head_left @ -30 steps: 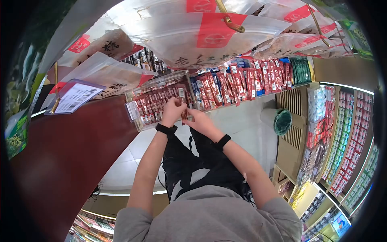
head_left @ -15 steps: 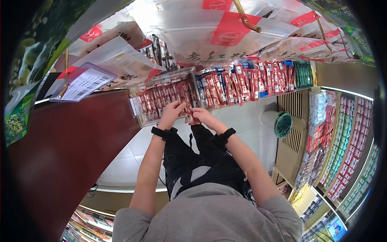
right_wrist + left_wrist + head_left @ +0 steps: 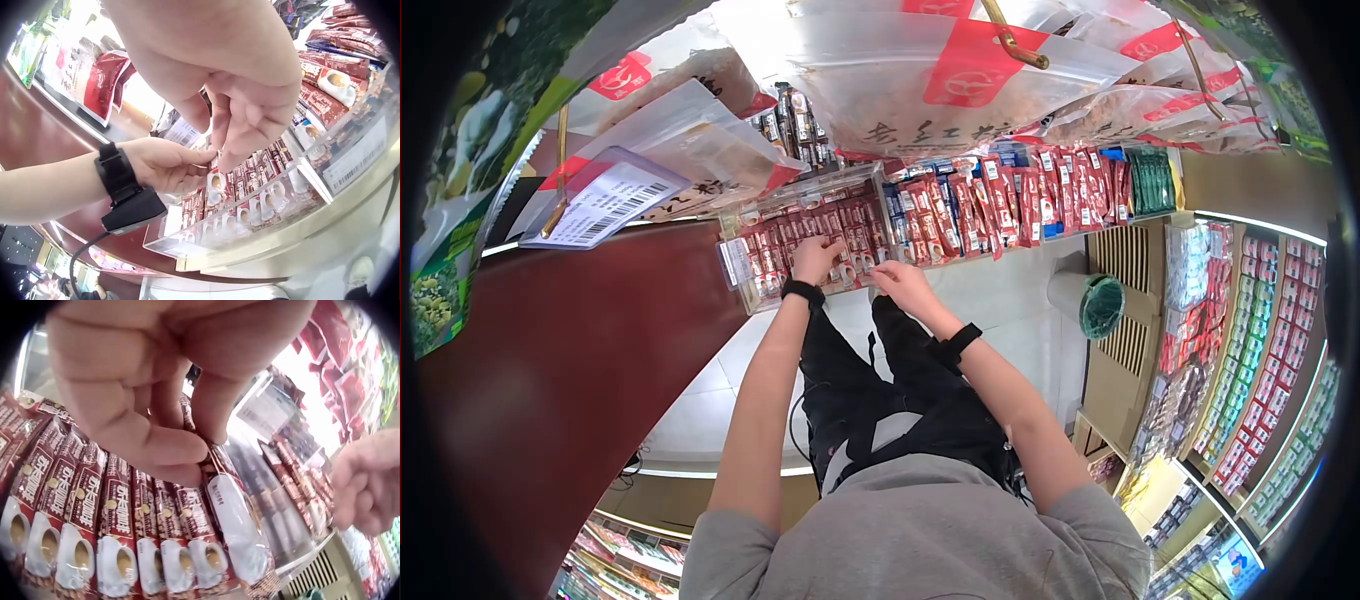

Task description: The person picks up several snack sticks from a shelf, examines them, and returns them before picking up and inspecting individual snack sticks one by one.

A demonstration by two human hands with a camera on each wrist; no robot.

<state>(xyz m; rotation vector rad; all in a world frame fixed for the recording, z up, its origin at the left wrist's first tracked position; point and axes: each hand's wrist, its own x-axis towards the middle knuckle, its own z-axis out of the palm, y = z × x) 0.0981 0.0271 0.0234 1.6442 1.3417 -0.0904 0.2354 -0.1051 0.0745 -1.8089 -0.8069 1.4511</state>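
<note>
My left hand (image 3: 816, 262) is over a clear plastic bin (image 3: 190, 244) of red-brown coffee sachets standing in rows. In the left wrist view its thumb and fingertips pinch the top of one coffee sachet (image 3: 237, 519) at the end of the front row. Printed coffee cups show on the neighbouring sachets (image 3: 117, 550). To the right, near the bin's front edge, my right hand (image 3: 903, 287) hangs with fingers loosely curled and nothing between them. In the right wrist view its fingertips overlap those of the left hand (image 3: 165, 165).
Large clear bags (image 3: 850, 100) hang from metal hooks (image 3: 1020, 50) above the bin. More red sachets (image 3: 1010, 205) and green packets (image 3: 1150, 180) fill the compartments to the right. A dark red counter (image 3: 580, 330) is on the left, a green-lined waste bin (image 3: 1102, 307) on the right.
Earlier both hands held a coffee sachet together near the bin's front edge. Now the hands are apart, the left further over the rows, and the right has let go.
</note>
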